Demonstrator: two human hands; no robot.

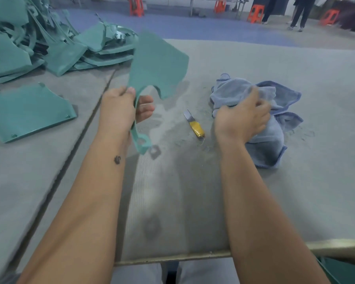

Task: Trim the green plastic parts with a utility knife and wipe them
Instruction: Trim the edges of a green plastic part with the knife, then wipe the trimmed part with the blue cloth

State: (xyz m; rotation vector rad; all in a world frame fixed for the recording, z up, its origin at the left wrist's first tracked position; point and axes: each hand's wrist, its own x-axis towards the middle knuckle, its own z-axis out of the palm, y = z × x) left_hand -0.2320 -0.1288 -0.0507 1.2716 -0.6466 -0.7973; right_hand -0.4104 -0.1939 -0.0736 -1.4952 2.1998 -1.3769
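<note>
Centre-left of frame, left hand (119, 111) grips green plastic part (158, 64) by its narrow neck, raised off table (254, 191); looks light, stiff, thin-edged. Right hand (242, 119) clutches blue cloth (275, 99); utility knife (194, 124) lies between, untouched.

Teal-green plastic part (158, 62), pale blue cloth (260, 119), yellow-handled knife (194, 124), grey table (254, 191), far orange stools (254, 13).

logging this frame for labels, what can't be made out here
Head view only:
- Right hand fingers: motion-blurred on the blue cloth, so the grip is unclear.
- Utility knife: blade edge too small to judge.
- Green part in the left hand: blurred edges, trim state unreadable.
- Green pile: cut off by the frame's left edge.
</note>
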